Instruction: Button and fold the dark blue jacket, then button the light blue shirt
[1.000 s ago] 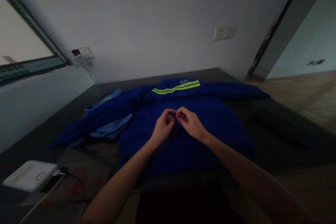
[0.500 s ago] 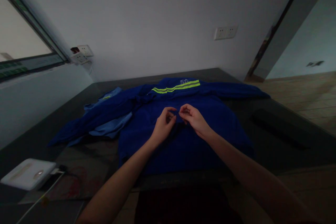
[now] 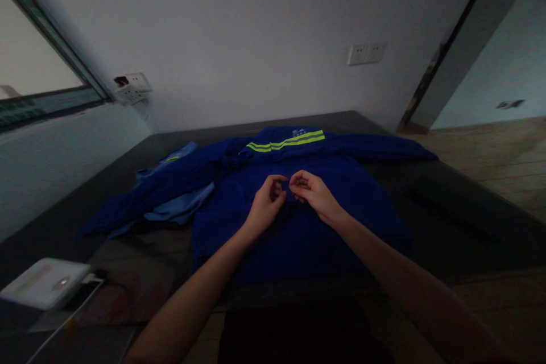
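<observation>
Both of your hands were over the middle of the blue jacket [image 3: 307, 244], which lay spread out on the dark table [image 3: 341, 119] in front of you, its collar end toward the wall [image 3: 256, 40]. Your left hand [image 3: 268, 198] was half curled, with a small gap between thumb and forefinger; a bit of blue cloth showed at that gap, but I could not tell whether you had hold of it. Your right hand [image 3: 313, 193] was bent more tightly, thumb and forefinger tips close together and just beside the left fingertips; whether cloth was pinched there was too dark and small to tell. Beyond your hands, a yellow-green reflective band [image 3: 298, 140] crossed the jacket below some pale lettering [image 3: 298, 132]. One sleeve stretched out to the right, and the other slanted to the left over a light blue garment [image 3: 181, 206]. Near the table's left side you had a white box [image 3: 46, 284] with a white cable [image 3: 63, 324] beside it, and to the right of the jacket lay a long black object [image 3: 452, 210], well apart from your hands.
</observation>
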Motion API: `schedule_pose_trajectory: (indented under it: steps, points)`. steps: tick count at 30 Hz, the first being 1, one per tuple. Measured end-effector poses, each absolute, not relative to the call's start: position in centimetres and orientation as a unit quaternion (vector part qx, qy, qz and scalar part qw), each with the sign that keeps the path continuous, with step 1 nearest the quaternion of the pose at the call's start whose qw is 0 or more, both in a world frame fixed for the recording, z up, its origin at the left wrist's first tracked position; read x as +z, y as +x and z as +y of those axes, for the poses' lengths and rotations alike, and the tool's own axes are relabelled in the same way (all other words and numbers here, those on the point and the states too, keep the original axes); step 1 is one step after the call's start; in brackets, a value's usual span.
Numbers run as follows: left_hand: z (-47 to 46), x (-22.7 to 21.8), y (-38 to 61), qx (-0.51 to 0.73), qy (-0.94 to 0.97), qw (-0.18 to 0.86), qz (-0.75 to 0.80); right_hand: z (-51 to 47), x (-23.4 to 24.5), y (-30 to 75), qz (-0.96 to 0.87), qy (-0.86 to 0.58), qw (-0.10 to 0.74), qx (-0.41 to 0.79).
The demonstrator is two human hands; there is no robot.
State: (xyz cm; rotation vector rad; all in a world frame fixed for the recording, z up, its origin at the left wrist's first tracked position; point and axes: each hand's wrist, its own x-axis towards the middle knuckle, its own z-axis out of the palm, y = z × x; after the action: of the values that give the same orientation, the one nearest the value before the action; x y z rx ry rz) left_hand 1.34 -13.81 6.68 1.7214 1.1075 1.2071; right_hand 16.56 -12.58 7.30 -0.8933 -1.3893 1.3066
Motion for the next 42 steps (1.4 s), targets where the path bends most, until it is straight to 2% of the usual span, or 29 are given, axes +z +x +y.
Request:
schedule_pose_trajectory:
  steps: [5, 22, 42]
  points:
    - [-13.7, 6.6, 1.3, 0.480, 0.671, 0.360, 0.435, -12.6, 7.4, 16.6, -0.569, -0.368, 0.497, 0.542]
    - [-14.2, 7.1, 1.5, 0.446, 0.668, 0.416, 0.427, -12.6, 7.4, 16.7, -0.591, -0.373, 0.543, 0.466]
    - [-14.2, 7.6, 1.5, 0.479, 0.634, 0.437, 0.422, -12.5, 7.4, 16.7, -0.642, -0.372, 0.520, 0.422]
